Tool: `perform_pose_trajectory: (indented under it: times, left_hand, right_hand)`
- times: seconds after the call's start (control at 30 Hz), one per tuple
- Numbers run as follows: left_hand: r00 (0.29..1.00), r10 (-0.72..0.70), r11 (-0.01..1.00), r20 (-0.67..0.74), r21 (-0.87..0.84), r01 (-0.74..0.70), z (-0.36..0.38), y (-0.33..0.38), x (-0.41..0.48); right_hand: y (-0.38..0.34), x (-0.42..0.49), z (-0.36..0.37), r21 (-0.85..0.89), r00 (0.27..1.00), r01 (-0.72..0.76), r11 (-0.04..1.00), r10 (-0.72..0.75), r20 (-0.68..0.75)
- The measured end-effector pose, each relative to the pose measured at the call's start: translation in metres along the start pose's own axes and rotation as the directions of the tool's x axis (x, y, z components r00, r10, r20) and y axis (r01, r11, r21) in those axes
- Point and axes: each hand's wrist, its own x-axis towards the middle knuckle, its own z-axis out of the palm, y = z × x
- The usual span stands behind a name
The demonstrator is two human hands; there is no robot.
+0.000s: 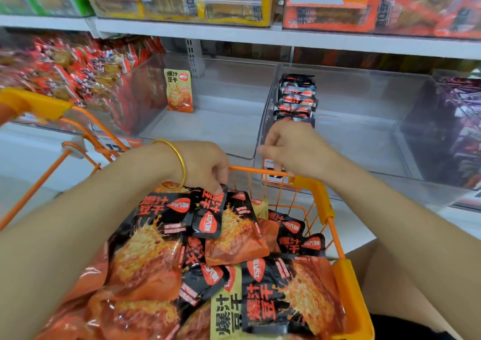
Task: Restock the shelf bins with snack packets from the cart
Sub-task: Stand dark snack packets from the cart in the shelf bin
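Observation:
An orange wire cart [322, 199] in front of me is heaped with black and orange snack packets [286, 287]. My left hand [205, 165], with a gold bangle on its wrist, reaches into the heap and pinches the top edge of a small black packet [208, 220]. My right hand [294, 149] hovers over the cart's far rim at the front wall of a clear shelf bin [364, 141]; its fingers hang loosely curled and nothing shows in them. That bin holds a row of upright black packets [296, 97] along its left side.
The clear bin [229, 131] left of it holds one yellow-orange packet [179, 91] standing at the back. Full bins of red packets [78, 74] and purple packets [455, 120] flank them. A shelf [260, 36] with price tags runs above.

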Motion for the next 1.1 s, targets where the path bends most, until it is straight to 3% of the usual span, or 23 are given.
perform_pose_trajectory:
  times: [0.1, 0.23, 0.37, 0.5, 0.6, 0.67, 0.77, 0.83, 0.9, 0.97, 1.1]
  left_hand:
    - [0.999, 0.049, 0.992, -0.003, -0.119, -0.049, -0.001, -0.003, -0.002]
    - [0.996, 0.047, 0.941, -0.07, -0.332, -0.068, -0.013, -0.003, -0.005]
    - [0.984, -0.03, 0.859, -0.178, -0.507, -0.065, -0.022, -0.002, -0.005]
    - [0.947, -0.141, 0.729, -0.288, -0.678, -0.097, -0.026, 0.0, 0.003]
    - [0.92, -0.177, 0.666, -0.35, -0.731, -0.15, -0.029, 0.009, 0.012]
    - [0.896, -0.194, 0.649, -0.399, -0.737, -0.188, -0.032, 0.018, 0.019]
    - [0.827, -0.253, 0.609, -0.503, -0.746, -0.267, -0.037, 0.033, 0.031]
    - [0.766, -0.267, 0.672, -0.585, -0.682, -0.287, -0.037, 0.039, 0.04]
    - [0.736, -0.211, 0.806, -0.643, -0.54, -0.24, -0.032, 0.044, 0.049]
    - [0.749, -0.13, 0.915, -0.649, -0.369, -0.161, -0.024, 0.048, 0.058]
    - [0.773, -0.078, 0.987, -0.629, -0.159, -0.029, -0.01, 0.053, 0.071]
  right_hand:
    - [-0.001, -0.008, 0.014, 0.278, 0.991, -0.04, 0.96, 0.003, 0.133]
    - [-0.003, -0.015, 0.018, 0.641, 0.935, -0.24, 0.729, -0.005, 0.356]
    - [-0.004, -0.023, 0.016, 0.75, 0.861, -0.339, 0.568, -0.135, 0.491]
    - [0.005, -0.029, 0.013, 0.819, 0.888, -0.334, 0.466, -0.136, 0.439]
    - [0.012, -0.029, 0.014, 0.825, 0.932, -0.303, 0.477, -0.03, 0.36]
    - [0.016, -0.027, 0.009, 0.825, 0.952, -0.275, 0.494, 0.023, 0.304]
    - [0.029, -0.021, -0.014, 0.886, 0.974, -0.224, 0.407, 0.133, 0.185]
    - [0.046, -0.016, -0.035, 0.925, 0.962, -0.16, 0.344, 0.265, 0.067]
    - [0.065, -0.009, -0.051, 0.913, 0.915, -0.129, 0.388, 0.401, -0.041]
    - [0.082, 0.001, -0.057, 0.824, 0.876, -0.203, 0.529, 0.475, -0.089]
    - [0.095, 0.022, -0.037, 0.54, 0.874, -0.449, 0.712, 0.476, 0.099]
